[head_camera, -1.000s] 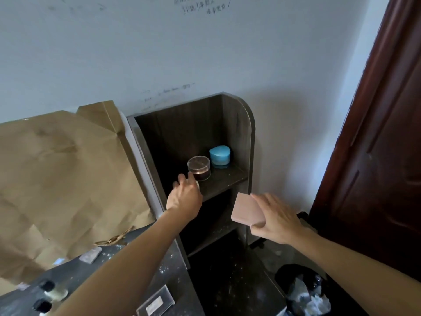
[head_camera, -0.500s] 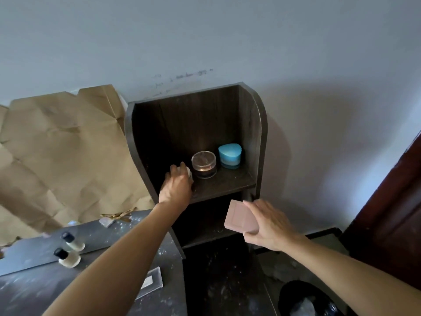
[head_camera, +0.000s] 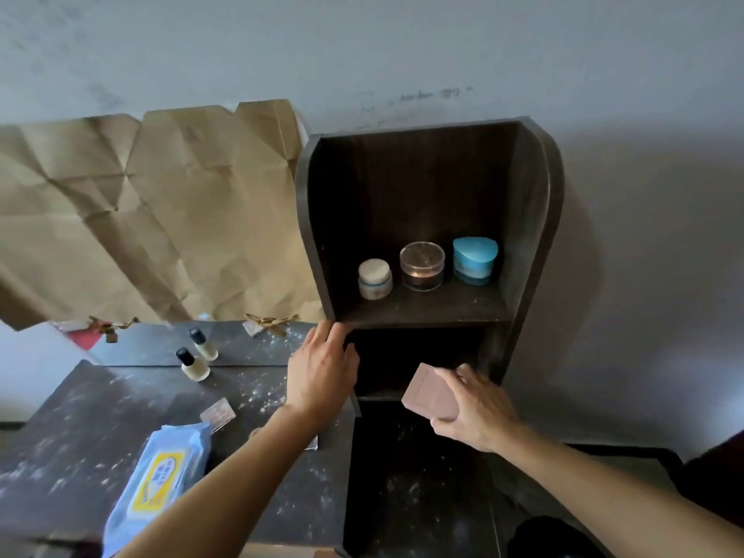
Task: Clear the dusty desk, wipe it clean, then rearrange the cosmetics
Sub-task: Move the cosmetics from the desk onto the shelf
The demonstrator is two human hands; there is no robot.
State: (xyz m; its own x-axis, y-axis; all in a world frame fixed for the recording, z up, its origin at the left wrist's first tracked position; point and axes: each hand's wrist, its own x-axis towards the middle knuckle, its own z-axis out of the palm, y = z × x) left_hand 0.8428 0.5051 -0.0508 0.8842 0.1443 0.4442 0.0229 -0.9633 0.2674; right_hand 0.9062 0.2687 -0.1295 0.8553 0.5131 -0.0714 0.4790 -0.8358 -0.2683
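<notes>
Here the right hand (head_camera: 475, 412) grips a pink compact (head_camera: 430, 396) near the shelf unit's (head_camera: 535, 219) lower opening; the left hand (head_camera: 322, 368) hangs empty, fingers spread. The compact looks light, stiff, smooth; best pinched by its edges.

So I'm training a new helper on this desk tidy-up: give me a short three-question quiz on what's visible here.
1. True or false: three jars stand on the upper shelf.
2. What does the right hand hold? A) pink compact B) wipes pack C) bottle
3. Which jar stands nearest the left hand?

Key: 1 true; 2 A; 3 the white jar, beside the clear jar and blue jar.
</notes>
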